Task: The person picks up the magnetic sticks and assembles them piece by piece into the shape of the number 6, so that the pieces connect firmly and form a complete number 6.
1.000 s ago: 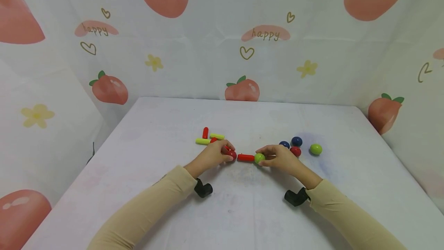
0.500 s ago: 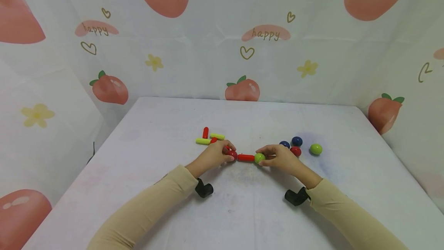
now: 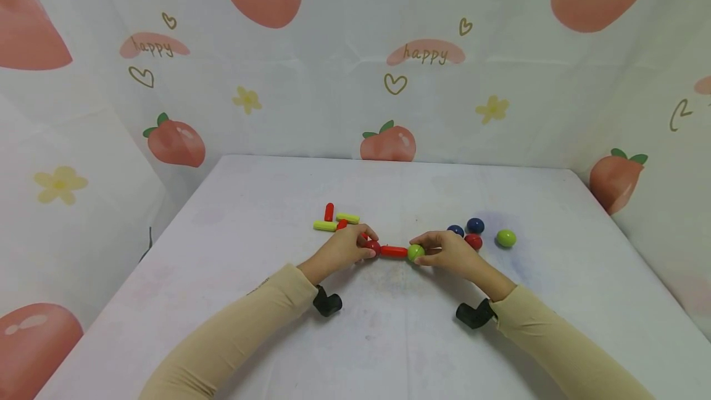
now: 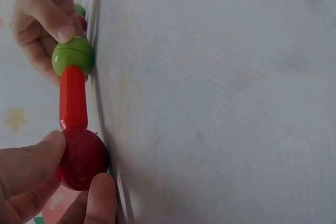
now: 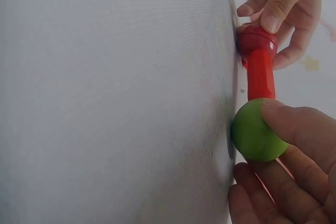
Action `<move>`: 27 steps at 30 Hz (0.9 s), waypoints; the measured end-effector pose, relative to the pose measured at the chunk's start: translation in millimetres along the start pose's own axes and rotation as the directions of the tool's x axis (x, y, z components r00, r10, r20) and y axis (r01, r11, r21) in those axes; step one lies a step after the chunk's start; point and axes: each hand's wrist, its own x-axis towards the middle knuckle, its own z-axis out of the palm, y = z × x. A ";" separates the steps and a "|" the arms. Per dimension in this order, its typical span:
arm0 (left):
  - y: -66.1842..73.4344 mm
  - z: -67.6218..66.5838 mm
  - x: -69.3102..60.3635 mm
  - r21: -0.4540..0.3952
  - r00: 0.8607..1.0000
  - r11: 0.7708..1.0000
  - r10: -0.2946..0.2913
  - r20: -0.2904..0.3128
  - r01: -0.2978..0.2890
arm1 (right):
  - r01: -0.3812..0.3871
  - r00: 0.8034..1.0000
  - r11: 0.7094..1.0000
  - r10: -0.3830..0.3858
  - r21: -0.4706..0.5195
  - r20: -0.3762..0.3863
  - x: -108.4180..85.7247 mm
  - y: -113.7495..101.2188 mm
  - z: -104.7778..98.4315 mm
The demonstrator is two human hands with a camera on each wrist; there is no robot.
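Between the two hands a red rod (image 3: 394,252) lies in line with a ball at each end. The left hand (image 3: 345,249) pinches the dark red ball (image 3: 373,248) between thumb and fingers, and the right hand (image 3: 451,253) pinches the green ball (image 3: 415,253). In the left wrist view the red rod (image 4: 73,98) touches both the green ball (image 4: 73,56) and the dark red ball (image 4: 83,160). The right wrist view shows the thumb on top of the green ball (image 5: 257,131), fingers beneath it.
Behind the left hand lie red rods (image 3: 329,212) and yellow-green rods (image 3: 324,226), partly covered by it. Past the right hand are blue balls (image 3: 475,226), a red ball (image 3: 473,241) and another green ball (image 3: 506,239). A printed cloth hangs behind the white table (image 3: 389,338).
The left hand has moved slightly to the right with the dark red ball, and the small gap between that ball and the red rod has closed. The right hand has hardly moved.
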 end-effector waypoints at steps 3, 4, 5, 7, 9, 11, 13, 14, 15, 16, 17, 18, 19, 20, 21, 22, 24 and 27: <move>0.1 0.1 -0.2 0.004 1.000 1.000 -0.002 -0.001 0.002 | 0.002 1.000 1.000 -0.002 -0.004 -0.001 -0.3 -0.5 -0.2; 0.1 0.0 -0.3 0.004 1.000 1.000 0.000 -0.001 0.000 | 0.003 1.000 1.000 -0.003 -0.004 -0.001 -0.4 -0.5 -0.1; 0.2 -0.1 -0.5 0.005 1.000 1.000 0.002 -0.003 -0.002 | 0.003 1.000 1.000 -0.003 -0.005 -0.002 -0.3 -0.4 0.1; 0.0 -0.3 -0.7 0.006 1.000 1.000 0.006 -0.004 -0.006 | 0.004 1.000 1.000 -0.004 -0.005 -0.004 -0.1 -0.1 0.6; -0.2 -0.4 -0.9 0.005 1.000 1.000 0.013 -0.006 -0.013 | 0.018 1.000 1.000 -0.018 -0.013 -0.002 0.1 0.5 1.0; -0.6 -0.5 -1.1 0.004 1.000 1.000 0.017 -0.007 -0.017 | 0.031 1.000 0.999 -0.031 -0.016 -0.002 0.4 1.3 1.4; -1.1 -0.3 -1.1 -0.001 1.000 1.000 0.023 -0.006 -0.023 | 0.042 0.999 0.999 -0.042 -0.019 -0.002 0.4 1.6 1.4; -1.4 -0.1 -1.0 -0.002 1.000 1.000 0.024 -0.006 -0.024 | 0.050 0.999 0.999 -0.050 -0.022 -0.001 0.4 1.8 1.4; -1.6 0.1 -1.0 -0.004 1.000 1.000 0.025 -0.005 -0.026 | 0.049 0.999 0.999 -0.049 -0.019 -0.002 0.4 1.8 1.3; -1.8 0.3 -0.8 -0.006 1.000 1.000 0.026 -0.004 -0.026 | 0.048 0.999 0.999 -0.048 -0.017 -0.002 0.3 1.8 1.3; -1.9 0.3 -0.9 -0.008 1.000 1.000 0.026 -0.003 -0.026 | 0.047 0.999 0.999 -0.047 -0.017 -0.001 0.2 1.8 1.2; -2.1 0.5 -0.8 -0.008 1.000 1.000 0.026 -0.002 -0.026 | 0.046 0.999 0.999 -0.046 -0.015 -0.001 0.2 1.7 1.2; -2.1 0.6 -0.9 -0.007 1.000 1.000 0.026 -0.002 -0.026 | 0.046 0.999 0.999 -0.046 -0.015 0.001 0.1 1.6 1.1; -2.1 0.6 -1.0 -0.006 1.000 1.000 0.024 -0.002 -0.025 | 0.045 0.999 0.999 -0.045 -0.015 0.001 0.0 1.5 1.0; -2.1 0.6 -1.1 -0.005 1.000 1.000 0.024 -0.003 -0.024 | 0.043 0.999 0.999 -0.043 -0.014 0.002 -0.1 1.5 1.0; -2.1 0.5 -1.2 -0.003 1.000 1.000 0.023 -0.004 -0.023 | 0.043 0.999 0.999 -0.043 -0.014 0.002 -0.1 1.5 0.9; -2.0 0.6 -1.4 0.001 1.000 1.000 0.025 -0.006 -0.025 | 0.044 0.999 0.999 -0.044 -0.012 0.002 -0.1 1.4 0.8; -1.4 -0.2 -2.2 0.009 1.000 1.000 0.027 -0.003 -0.027 | 0.050 0.999 0.999 -0.050 -0.011 0.003 -0.2 1.8 0.6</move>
